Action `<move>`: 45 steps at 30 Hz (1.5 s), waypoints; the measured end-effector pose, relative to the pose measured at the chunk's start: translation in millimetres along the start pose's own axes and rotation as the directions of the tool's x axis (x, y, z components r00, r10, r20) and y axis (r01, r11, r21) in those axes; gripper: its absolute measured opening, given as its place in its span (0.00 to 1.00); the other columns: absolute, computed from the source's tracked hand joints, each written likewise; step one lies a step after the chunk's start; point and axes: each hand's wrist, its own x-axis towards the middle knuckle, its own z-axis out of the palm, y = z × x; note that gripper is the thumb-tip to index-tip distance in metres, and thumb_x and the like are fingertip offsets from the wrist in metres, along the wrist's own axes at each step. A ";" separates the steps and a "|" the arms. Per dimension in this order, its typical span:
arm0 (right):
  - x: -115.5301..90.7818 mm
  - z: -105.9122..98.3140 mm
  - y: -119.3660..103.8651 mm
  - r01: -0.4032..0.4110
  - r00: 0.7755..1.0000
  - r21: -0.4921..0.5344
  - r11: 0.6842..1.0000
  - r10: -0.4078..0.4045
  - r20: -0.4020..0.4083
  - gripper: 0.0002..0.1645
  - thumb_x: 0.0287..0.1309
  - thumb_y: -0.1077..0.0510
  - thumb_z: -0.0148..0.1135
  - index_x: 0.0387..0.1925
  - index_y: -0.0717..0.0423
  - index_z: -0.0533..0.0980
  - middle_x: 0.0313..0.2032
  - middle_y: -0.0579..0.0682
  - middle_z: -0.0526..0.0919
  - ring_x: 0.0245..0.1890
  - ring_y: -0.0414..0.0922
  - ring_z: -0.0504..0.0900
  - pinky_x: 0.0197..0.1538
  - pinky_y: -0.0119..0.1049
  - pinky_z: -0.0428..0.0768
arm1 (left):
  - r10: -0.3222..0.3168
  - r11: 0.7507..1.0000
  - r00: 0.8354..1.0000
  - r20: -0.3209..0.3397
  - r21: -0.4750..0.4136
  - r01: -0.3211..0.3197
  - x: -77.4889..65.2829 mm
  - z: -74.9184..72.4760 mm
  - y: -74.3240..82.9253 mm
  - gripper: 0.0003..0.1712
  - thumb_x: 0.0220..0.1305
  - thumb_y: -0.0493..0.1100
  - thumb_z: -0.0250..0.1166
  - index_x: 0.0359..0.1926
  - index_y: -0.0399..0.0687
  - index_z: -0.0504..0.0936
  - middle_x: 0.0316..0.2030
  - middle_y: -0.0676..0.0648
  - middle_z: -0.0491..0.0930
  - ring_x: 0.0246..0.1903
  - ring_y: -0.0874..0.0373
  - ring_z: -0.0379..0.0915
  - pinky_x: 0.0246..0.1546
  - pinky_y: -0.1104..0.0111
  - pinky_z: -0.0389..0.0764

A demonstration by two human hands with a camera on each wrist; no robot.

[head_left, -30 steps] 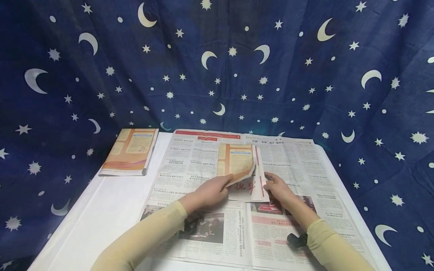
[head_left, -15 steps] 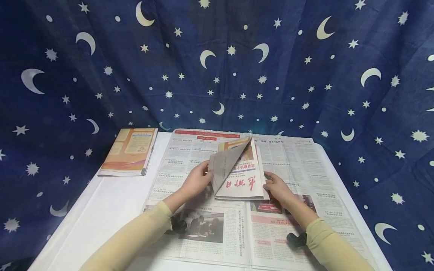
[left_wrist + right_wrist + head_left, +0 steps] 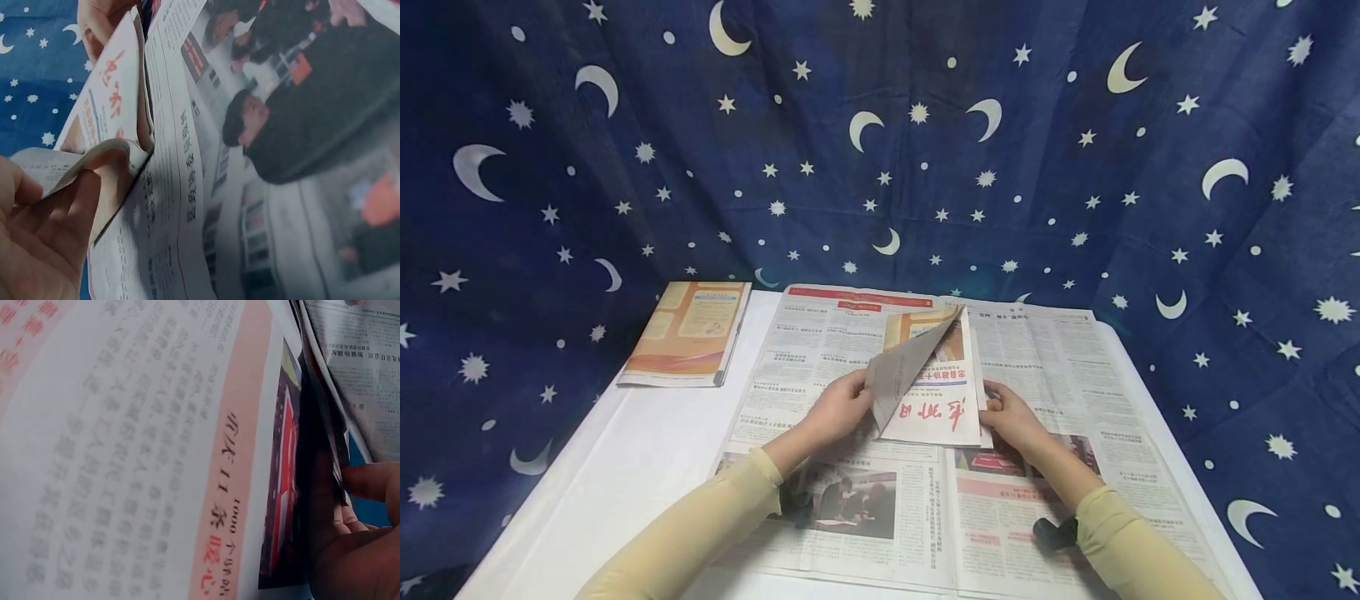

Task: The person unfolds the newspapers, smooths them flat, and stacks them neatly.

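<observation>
Pinched in left hand (image 3: 842, 406): raised grey flap (image 3: 898, 379) of folded newspaper (image 3: 942, 410). Pinched in right hand (image 3: 1013, 421): right edge of same. Directly underneath: larger spread newspaper (image 3: 921, 496) on white desk (image 3: 595, 467). At far left: orange-printed paper stack (image 3: 687, 337). Far side: blue moon-and-star curtain (image 3: 820, 75).

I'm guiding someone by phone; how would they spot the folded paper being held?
On the white table, find the large spread newspaper. Over its middle, left hand and right hand hold a smaller folded paper. Unlike the orange-printed bundle at far left, it shows big red characters and a turned-back grey flap.
</observation>
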 end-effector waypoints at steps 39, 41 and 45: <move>4.3 -3.9 2.9 0.036 0.998 -0.058 0.998 -0.039 -0.040 0.47 0.70 0.62 0.62 0.80 0.62 0.48 0.49 0.61 0.83 0.42 0.48 0.86 0.41 0.38 0.85 | -0.200 0.958 0.980 -0.014 0.209 0.199 -31.7 -94.2 -78.6 0.55 0.62 0.38 0.68 0.80 0.31 0.42 0.30 0.46 0.77 0.26 0.56 0.73 0.29 0.64 0.77; 4.0 -4.6 3.2 0.048 0.998 -0.051 0.998 -0.050 -0.036 0.46 0.71 0.62 0.61 0.80 0.62 0.47 0.51 0.62 0.82 0.43 0.49 0.86 0.42 0.39 0.85 | -0.182 0.951 0.983 -0.005 0.252 0.178 -31.7 -93.1 -78.3 0.56 0.61 0.38 0.69 0.81 0.36 0.44 0.33 0.47 0.78 0.29 0.56 0.74 0.34 0.62 0.79; 2.5 -7.3 3.6 0.075 0.997 -0.054 0.996 -0.077 -0.029 0.46 0.71 0.61 0.60 0.80 0.61 0.47 0.55 0.64 0.81 0.44 0.50 0.87 0.43 0.40 0.86 | -0.152 0.941 0.988 0.015 0.309 0.140 -32.2 -91.4 -76.8 0.59 0.58 0.39 0.72 0.82 0.42 0.45 0.42 0.44 0.83 0.40 0.51 0.81 0.49 0.53 0.82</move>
